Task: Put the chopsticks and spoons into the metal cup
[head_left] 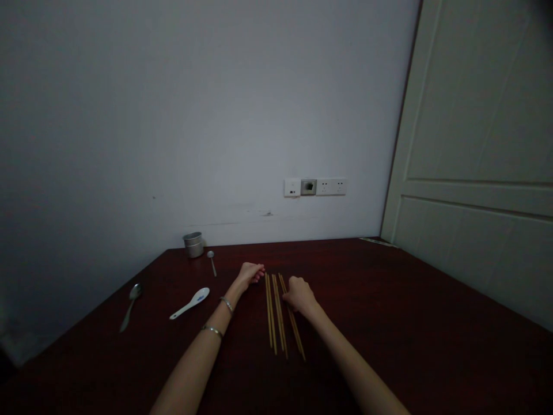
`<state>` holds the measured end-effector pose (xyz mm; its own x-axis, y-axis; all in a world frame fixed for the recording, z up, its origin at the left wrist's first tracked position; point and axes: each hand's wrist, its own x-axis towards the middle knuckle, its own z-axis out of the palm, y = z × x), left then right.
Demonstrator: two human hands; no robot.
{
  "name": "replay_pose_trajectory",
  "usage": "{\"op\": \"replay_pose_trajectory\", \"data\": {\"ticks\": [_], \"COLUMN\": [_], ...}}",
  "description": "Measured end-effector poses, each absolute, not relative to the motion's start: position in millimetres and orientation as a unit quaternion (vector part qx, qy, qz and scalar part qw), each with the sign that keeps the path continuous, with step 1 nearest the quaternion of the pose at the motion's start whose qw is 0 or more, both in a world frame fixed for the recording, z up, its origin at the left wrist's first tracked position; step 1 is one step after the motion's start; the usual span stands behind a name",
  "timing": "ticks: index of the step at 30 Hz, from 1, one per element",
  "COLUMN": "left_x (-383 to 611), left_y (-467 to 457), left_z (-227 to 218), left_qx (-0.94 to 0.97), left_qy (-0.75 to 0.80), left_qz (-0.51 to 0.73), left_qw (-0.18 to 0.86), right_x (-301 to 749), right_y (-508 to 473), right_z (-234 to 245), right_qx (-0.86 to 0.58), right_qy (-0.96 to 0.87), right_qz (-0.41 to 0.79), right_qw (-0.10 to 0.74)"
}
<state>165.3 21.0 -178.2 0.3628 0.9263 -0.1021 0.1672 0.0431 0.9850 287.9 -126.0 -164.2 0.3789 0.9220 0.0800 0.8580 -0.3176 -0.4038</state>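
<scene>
Several wooden chopsticks [277, 311] lie in side-by-side pairs on the dark red table, pointing away from me. My right hand [299, 294] is closed on the rightmost pair of chopsticks [297, 333], its fingers pinching them above the middle. This pair slants more than the others. My left hand [252, 273] is beside the far ends of the leftmost pair, with its fingers curled closed. Whether anything is inside those fingers is hidden. Two bracelets [213, 330] circle the left forearm.
On the left lie a white soup spoon [192, 302], a metal spoon [130, 308] and a small long-handled spoon [212, 263]. A metal cup [193, 245] stands at the table's back left, near the wall. Sockets [330, 187] sit on the wall; a pale door [475, 190] is at right.
</scene>
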Motion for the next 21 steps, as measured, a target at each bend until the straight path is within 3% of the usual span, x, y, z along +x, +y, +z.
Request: {"op": "replay_pose_trajectory", "data": {"ticks": [21], "left_x": [160.6], "left_y": [23.1], "left_z": [-186.2], "left_qx": [0.602], "left_qy": [0.463], "left_qz": [0.339], "left_qw": [0.555], "right_x": [285.5], "right_y": [-125.5], "right_z": [-162.2], "right_qx": [-0.799], "right_qy": [-0.556], "right_qz": [0.11], "right_qw": [0.201]}}
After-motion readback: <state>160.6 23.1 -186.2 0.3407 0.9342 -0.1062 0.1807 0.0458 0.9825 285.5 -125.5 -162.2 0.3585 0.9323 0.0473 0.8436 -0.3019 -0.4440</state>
